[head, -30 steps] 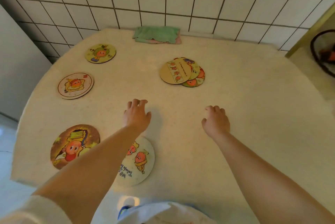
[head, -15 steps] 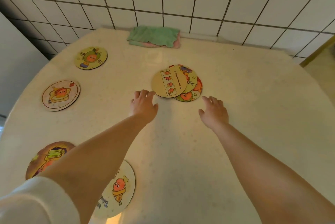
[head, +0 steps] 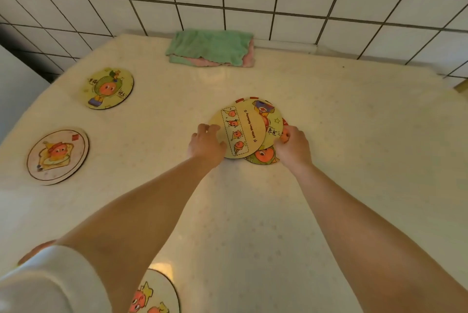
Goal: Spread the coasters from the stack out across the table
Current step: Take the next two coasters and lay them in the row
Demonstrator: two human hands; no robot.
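Observation:
A fanned stack of round cartoon coasters lies at the middle of the cream table (head: 354,140). Its top coaster (head: 244,133) is tan with a strip of orange figures, and lower coasters (head: 263,157) peek out to the right and front. My left hand (head: 206,145) curls its fingers over the top coaster's left edge. The fingers of my right hand (head: 293,146) are closed on the stack's right edge. Three coasters lie singly: one far left (head: 109,88), one at the left (head: 57,155), one near my body (head: 154,295), partly cut off by the frame.
A folded green and pink cloth (head: 210,48) lies at the back edge against the white tiled wall. My white sleeve (head: 50,282) fills the lower left corner and hides a brown coaster's edge (head: 35,249). Bare tabletop stretches to the right of the stack.
Both hands have reached forward from the table's middle to the stack and now touch it on either side. The view has shifted forward, so the near coasters have slid toward the bottom edge.

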